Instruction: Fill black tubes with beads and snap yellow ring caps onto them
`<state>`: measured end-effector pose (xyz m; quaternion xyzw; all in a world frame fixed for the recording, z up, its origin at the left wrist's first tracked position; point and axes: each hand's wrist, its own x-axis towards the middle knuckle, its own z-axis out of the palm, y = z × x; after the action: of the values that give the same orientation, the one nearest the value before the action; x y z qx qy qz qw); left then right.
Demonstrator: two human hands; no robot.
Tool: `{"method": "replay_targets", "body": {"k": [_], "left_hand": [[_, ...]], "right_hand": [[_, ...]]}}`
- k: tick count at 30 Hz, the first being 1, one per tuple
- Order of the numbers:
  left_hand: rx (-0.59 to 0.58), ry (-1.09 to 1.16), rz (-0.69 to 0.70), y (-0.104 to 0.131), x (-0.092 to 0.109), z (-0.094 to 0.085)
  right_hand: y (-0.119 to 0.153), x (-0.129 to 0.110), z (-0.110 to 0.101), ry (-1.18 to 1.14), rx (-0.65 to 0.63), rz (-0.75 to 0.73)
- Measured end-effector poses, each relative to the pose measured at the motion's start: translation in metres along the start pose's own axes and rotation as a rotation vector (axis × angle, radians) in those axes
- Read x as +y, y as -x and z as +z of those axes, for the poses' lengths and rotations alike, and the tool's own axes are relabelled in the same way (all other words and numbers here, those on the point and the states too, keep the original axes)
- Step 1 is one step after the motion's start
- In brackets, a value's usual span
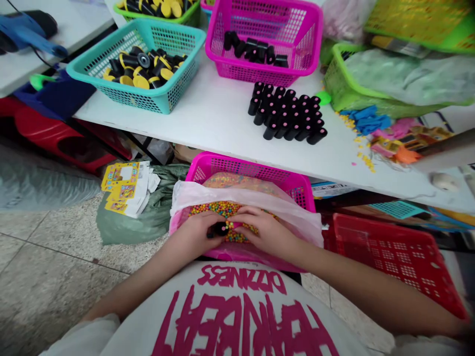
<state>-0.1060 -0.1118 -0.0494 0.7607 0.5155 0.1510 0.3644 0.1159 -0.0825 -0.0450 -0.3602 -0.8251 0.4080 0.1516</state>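
In the head view my left hand [200, 231] is closed around small black tubes [221, 228], at least one with its end turned toward the right hand. My right hand [265, 231] has its fingers curled about a small bright pink piece [236, 225], close beside the tubes. Both hands are over a white plastic bag [297, 217] filled with tiny multicoloured beads [210, 207]. This bag sits in a pink mesh basket [256, 170] at my lap. What lies under the fingers is partly hidden.
On the white table [208, 131] stand rows of black tubes [285, 113] with pink dots. Behind them are a pink basket [263, 74] of black tubes and a turquoise basket [159, 101] of black-and-yellow pieces. A red crate [393, 257] lies at right, a green bag [122, 230] at left.
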Motion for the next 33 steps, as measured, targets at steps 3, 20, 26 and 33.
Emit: {"method": "replay_targets", "body": {"k": [3,20,26,33], "left_hand": [[-0.014,-0.007,-0.005,-0.001,0.003,-0.001],[0.114,0.113,0.124,0.004,0.008,-0.026],[0.402,-0.001,0.041,-0.055,-0.011,-0.101],[0.703,-0.095,-0.066,-0.161,-0.068,-0.143]], "right_hand": [[0.0,-0.006,-0.001,0.061,0.001,-0.088],[0.022,-0.008,-0.02,0.264,0.022,-0.069],[0.038,0.026,0.002,0.572,-0.242,0.221],[0.007,0.033,0.03,0.622,-0.32,0.264]]}}
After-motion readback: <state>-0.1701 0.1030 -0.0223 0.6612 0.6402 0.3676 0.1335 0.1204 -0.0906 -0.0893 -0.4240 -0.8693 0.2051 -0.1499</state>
